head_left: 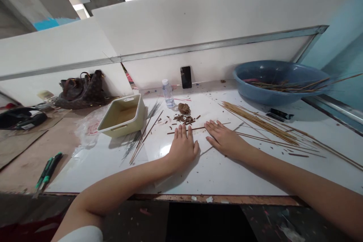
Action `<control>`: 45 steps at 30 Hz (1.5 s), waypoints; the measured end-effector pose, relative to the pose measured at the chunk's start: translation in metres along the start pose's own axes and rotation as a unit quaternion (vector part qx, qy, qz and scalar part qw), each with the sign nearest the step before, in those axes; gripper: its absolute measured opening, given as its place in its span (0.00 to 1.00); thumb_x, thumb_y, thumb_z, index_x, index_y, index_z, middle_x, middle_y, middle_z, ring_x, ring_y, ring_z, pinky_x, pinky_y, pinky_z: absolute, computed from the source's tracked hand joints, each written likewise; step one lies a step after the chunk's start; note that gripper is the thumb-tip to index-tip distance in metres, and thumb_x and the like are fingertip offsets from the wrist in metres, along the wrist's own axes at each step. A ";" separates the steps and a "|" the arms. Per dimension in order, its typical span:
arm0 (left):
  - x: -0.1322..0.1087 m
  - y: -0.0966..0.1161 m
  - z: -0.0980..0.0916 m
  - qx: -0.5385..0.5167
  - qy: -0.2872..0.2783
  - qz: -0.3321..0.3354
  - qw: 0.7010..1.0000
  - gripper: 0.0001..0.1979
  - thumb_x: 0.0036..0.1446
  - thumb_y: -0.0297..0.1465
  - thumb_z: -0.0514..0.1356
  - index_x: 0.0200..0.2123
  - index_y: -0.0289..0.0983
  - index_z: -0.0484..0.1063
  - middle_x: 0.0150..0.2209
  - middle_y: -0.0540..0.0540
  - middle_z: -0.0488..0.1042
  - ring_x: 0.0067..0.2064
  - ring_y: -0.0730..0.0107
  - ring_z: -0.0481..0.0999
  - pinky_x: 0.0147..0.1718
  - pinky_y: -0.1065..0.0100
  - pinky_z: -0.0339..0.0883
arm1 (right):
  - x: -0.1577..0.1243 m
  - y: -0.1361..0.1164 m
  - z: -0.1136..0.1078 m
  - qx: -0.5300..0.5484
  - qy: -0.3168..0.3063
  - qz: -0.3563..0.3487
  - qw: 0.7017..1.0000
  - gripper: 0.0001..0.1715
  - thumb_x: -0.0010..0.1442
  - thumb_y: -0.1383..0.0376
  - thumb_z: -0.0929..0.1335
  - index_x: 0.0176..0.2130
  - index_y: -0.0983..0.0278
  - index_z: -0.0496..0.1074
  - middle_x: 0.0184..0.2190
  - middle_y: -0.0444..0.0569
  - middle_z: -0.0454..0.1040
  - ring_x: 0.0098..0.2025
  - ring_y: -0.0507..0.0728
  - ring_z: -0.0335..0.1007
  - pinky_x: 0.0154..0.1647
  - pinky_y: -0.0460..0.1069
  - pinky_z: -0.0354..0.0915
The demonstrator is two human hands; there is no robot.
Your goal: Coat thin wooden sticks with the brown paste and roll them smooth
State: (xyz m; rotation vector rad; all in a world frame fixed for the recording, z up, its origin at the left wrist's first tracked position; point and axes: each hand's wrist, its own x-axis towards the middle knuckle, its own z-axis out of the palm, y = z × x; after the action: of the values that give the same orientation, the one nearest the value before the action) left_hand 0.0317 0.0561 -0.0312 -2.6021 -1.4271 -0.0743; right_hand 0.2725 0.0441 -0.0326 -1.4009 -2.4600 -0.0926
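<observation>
left hand and right hand lie flat on the white table, grips wide, empty, near a thin stick.

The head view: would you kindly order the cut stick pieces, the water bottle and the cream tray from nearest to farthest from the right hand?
Right hand:
1. Cut stick pieces, ahead-left.
2. Water bottle, farther back-left.
3. Cream tray, far left.

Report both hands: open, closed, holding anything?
Left hand: open, palm down, holding nothing.
Right hand: open, palm down, holding nothing.
</observation>
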 end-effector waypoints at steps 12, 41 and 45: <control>-0.002 0.001 -0.010 -0.011 -0.012 0.000 1.000 0.39 0.79 0.44 0.52 0.79 0.20 0.58 0.75 0.17 0.64 0.79 0.29 0.63 0.77 0.38 0.53 | -0.002 0.004 0.004 0.010 0.020 -0.001 1.000 0.33 0.81 0.59 0.60 0.75 0.73 0.69 0.73 0.65 0.71 0.76 0.68 0.69 0.80 0.67 0.63; 0.001 -0.004 -0.012 0.012 0.037 0.032 0.999 0.34 0.79 0.44 0.51 0.72 0.22 0.70 0.69 0.19 0.74 0.72 0.33 0.73 0.73 0.39 0.60 | -0.005 -0.002 -0.001 -0.023 0.048 -0.024 0.998 0.30 0.81 0.60 0.61 0.68 0.76 0.76 0.66 0.68 0.79 0.70 0.68 0.77 0.79 0.66 0.66; 0.009 -0.009 -0.009 -0.036 0.023 -0.010 0.999 0.37 0.78 0.46 0.51 0.78 0.26 0.61 0.76 0.21 0.64 0.80 0.29 0.60 0.75 0.34 0.56 | -0.005 -0.002 0.000 -0.014 0.038 -0.015 0.999 0.31 0.81 0.60 0.61 0.70 0.75 0.75 0.67 0.67 0.78 0.71 0.69 0.75 0.79 0.68 0.66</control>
State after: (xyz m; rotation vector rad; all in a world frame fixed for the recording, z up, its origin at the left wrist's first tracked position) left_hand 0.0294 0.0665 -0.0204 -2.6246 -1.4624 -0.1889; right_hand 0.2727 0.0387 -0.0338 -1.3465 -2.4258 -0.1849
